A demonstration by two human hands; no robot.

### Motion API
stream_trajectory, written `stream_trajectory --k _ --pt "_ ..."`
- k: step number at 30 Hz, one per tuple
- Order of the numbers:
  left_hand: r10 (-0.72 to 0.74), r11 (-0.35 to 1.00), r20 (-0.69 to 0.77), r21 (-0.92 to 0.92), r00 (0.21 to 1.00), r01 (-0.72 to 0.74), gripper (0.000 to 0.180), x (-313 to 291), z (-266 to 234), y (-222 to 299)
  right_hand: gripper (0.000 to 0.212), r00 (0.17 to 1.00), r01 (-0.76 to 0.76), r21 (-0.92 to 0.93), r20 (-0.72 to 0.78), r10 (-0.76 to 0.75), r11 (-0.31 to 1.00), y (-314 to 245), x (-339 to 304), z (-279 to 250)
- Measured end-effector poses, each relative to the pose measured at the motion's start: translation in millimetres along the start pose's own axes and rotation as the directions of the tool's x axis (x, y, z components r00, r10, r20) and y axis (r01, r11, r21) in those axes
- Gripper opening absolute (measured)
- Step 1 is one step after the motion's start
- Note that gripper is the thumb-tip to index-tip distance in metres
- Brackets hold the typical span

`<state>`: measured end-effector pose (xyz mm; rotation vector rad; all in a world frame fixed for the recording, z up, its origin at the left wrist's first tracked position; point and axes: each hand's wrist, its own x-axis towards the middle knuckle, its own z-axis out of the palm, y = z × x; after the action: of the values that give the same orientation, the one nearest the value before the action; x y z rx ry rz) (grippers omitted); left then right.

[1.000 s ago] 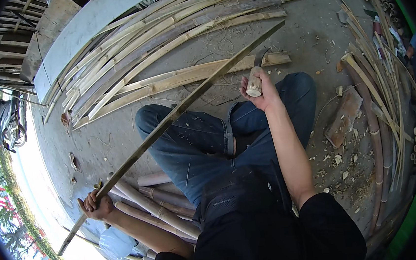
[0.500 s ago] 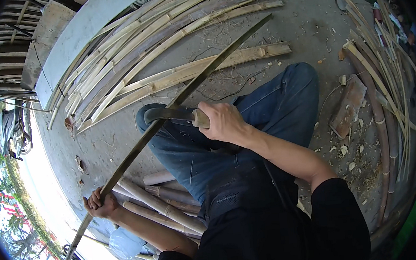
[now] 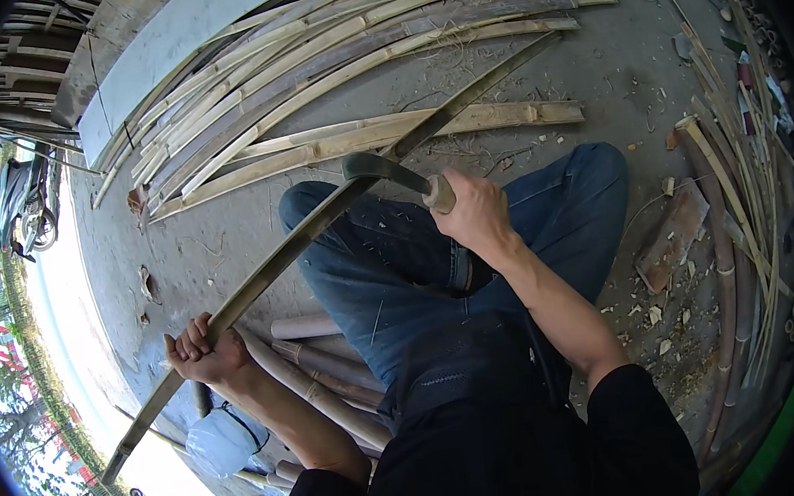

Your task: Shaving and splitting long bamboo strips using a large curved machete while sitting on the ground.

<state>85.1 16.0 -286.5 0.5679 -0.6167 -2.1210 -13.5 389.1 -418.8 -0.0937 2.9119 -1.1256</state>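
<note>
A long split-bamboo strip slants over my crossed legs, from the lower left up to the far right. My left hand is closed around its lower part, left of my knee, with the lower end sticking out past it. My right hand grips the wooden handle of a billhook with a dark curved blade. The blade lies across the strip near its middle, above my left knee, and hides the strip there. Whether its edge bites into the bamboo I cannot tell.
Many split bamboo strips lie ahead on the concrete, with another split piece nearer me. Round bamboo poles are by my left leg, beside a clear plastic container. Thin strips, a flat board and shavings lie right.
The billhook and my right hand have moved to the right and slightly up in the picture. My left hand and the strip have shifted up and right; the whole view has shifted slightly too.
</note>
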Motion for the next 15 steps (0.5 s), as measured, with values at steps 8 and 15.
stream_trajectory --k 8,15 --pt "-0.04 0.997 0.128 -0.061 0.991 0.048 0.05 -36.7 -1.2 13.6 0.035 0.944 -0.33 -0.195 -0.051 0.327 0.923 45.4 18.0 -52.1" --pt "0.036 0.998 0.114 -0.064 0.993 -0.028 0.05 -45.0 15.6 11.1 0.034 0.978 0.106 0.052 0.172 -0.113 0.993 -20.9 -23.0 -37.2"
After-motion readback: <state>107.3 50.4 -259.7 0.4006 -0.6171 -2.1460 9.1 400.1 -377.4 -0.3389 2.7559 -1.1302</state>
